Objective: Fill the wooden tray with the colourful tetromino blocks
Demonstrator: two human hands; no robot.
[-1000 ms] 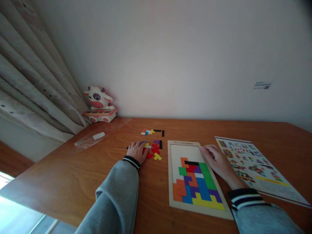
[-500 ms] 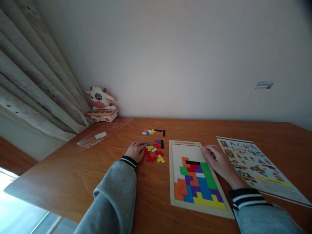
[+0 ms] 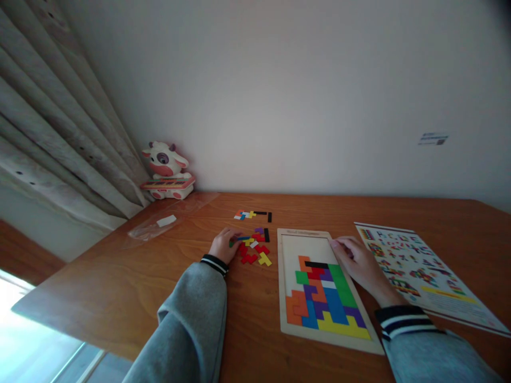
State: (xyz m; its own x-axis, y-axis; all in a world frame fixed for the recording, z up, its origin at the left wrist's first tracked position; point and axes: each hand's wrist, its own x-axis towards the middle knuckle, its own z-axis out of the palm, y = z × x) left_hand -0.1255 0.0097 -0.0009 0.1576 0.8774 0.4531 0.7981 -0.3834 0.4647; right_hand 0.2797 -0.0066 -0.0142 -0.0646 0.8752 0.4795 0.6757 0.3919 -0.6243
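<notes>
At the left edge of a heap of loose puzzle pieces, my left hand (image 3: 224, 246) is closed on a blue puzzle piece (image 3: 243, 238), which is tilted up from the table. A bit of green shows by its fingers. Red pieces (image 3: 249, 259), a yellow piece (image 3: 264, 259), a white piece and a black piece (image 3: 266, 234) lie just right of it. My right hand (image 3: 353, 260) grips the right rim of the wooden puzzle board (image 3: 282, 276), thumb on the edge and fingers curled. Coloured pieces fill the board's lower part; bare wood shows at its top and left.
Behind the heap lies a small group of pieces (image 3: 250, 215). A printed pattern sheet (image 3: 423, 266) is right of the board. At the left are a clear plastic bag (image 3: 146, 230) and a cow toy with a keyboard (image 3: 167, 170) against the wall.
My left hand has turned slightly, and the blue piece now sticks out from its fingers, lifted and tilted. My right hand stays on the board's rim.
</notes>
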